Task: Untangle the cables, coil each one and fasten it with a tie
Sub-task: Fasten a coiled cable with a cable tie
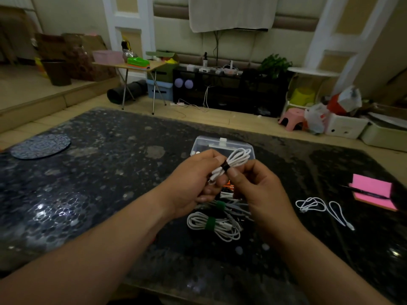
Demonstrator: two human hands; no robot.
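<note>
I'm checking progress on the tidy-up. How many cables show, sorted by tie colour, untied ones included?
Dark tie: 1, the dark-tied coil held by the left hand and right hand
Green tie: 2, the far green-tied coil and the near green-tied coil
No tie: 1, the loose cable
Total: 4; the hands may hide more.
</note>
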